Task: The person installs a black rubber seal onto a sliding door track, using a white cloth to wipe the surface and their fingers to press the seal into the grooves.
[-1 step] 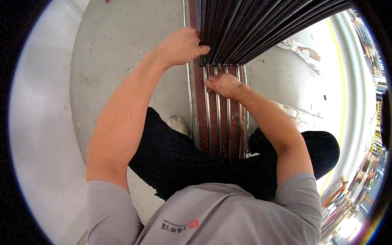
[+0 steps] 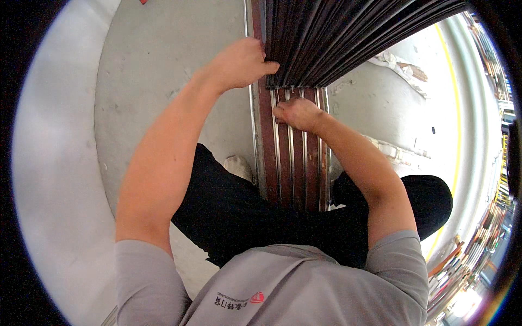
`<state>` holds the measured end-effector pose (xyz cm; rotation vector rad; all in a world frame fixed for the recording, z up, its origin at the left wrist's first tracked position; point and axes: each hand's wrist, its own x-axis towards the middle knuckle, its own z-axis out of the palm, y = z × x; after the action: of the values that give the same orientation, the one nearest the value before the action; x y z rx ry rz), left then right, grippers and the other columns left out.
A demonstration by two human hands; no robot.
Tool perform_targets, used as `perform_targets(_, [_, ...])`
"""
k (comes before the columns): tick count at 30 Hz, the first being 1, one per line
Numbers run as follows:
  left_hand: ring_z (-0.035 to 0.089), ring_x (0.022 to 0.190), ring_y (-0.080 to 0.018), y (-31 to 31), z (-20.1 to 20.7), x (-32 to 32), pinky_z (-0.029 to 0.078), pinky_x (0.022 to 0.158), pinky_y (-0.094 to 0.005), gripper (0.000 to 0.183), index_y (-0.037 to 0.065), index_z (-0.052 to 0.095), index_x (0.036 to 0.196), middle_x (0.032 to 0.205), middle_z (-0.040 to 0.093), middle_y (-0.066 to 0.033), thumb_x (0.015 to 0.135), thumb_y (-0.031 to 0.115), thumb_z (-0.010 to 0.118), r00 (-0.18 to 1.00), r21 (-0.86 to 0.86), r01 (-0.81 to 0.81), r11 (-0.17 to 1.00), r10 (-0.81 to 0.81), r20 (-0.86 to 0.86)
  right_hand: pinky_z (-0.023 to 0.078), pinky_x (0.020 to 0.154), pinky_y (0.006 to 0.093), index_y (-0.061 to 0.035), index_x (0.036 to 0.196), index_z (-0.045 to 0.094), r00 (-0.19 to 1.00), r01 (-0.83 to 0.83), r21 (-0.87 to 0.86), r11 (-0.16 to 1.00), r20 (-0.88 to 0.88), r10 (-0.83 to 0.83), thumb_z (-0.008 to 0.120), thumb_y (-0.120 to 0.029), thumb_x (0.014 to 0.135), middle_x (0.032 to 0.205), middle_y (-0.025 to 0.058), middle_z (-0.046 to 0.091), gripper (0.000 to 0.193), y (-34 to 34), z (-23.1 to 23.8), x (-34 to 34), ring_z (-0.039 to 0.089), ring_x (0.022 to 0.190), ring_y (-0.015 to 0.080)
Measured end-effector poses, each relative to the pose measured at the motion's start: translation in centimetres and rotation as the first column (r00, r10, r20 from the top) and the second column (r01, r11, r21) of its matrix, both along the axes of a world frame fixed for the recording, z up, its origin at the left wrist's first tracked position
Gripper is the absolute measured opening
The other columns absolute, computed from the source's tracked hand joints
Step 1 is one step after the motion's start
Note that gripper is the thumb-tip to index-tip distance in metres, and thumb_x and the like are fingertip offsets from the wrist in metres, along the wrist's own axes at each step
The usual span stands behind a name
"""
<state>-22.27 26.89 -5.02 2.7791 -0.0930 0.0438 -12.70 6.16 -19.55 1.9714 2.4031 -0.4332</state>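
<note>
A black stack of long, narrow folds or strips (image 2: 321, 43) rises at the far end of a reddish-brown track base (image 2: 283, 179). My left hand (image 2: 244, 64) grips the near left edge of this stack, its fingers curled behind and its thumb across the front. Just below the stack's lower edge, my right hand (image 2: 298, 113) is closed low over the metal rails (image 2: 291, 157) running lengthwise along the base. A small dark bit shows at the right fingertips; what it is, I cannot tell.
My legs in black trousers (image 2: 272, 231) straddle the near end of the base. Pale crumpled wrapping (image 2: 405, 71) lies on the grey floor to the right, with a small dark object (image 2: 433, 130) nearby. Long profiles (image 2: 478, 244) are stacked at the far right.
</note>
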Motion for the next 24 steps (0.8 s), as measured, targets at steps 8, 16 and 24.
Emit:
perform_targets(8, [0.064, 0.079, -0.0431, 0.4, -1.2, -0.1, 0.052, 0.071, -0.0481, 0.036, -0.004, 0.069, 0.085, 0.079, 0.066, -0.0244, 0.086, 0.032, 0.065, 0.995, -0.159, -0.060, 0.985, 0.071, 0.063, 0.058, 0.072, 0.0488, -0.0057, 0.098, 0.051, 0.992, -0.123, -0.060, 0.991, -0.012, 0.122, 0.051, -0.018, 0.092, 0.088, 0.0146, 0.066, 0.014, 1.3, 0.2, 0.2, 0.070, 0.082, 0.0382])
perform_targets(16, [0.063, 0.077, -0.0434, 0.3, -2.0, 0.2, 0.051, 0.070, -0.0490, 0.038, -0.006, 0.067, 0.083, 0.077, 0.064, -0.0262, 0.086, 0.032, 0.063, 0.986, -0.273, -0.161, 0.948, 0.166, -0.004, 0.057, 0.069, 0.0536, -0.0025, 0.103, 0.054, 0.994, -0.095, -0.079, 0.992, -0.053, 0.091, 0.051, -0.019, 0.093, 0.085, 0.0204, 0.068, 0.019, 1.0, -0.5, 0.2, 0.069, 0.087, 0.0418])
perform_targets(24, [0.064, 0.080, -0.0445, 0.2, -2.5, 0.1, 0.051, 0.073, -0.0475, 0.036, -0.005, 0.068, 0.088, 0.080, 0.065, -0.0288, 0.086, 0.030, 0.066, 0.965, -0.345, -0.262, 0.901, 0.253, -0.072, 0.057, 0.075, 0.0528, 0.0004, 0.104, 0.057, 0.999, -0.002, -0.174, 0.985, -0.041, -0.005, 0.048, -0.018, 0.095, 0.090, 0.0221, 0.070, 0.023, 1.2, 0.5, -1.4, 0.069, 0.092, 0.0425])
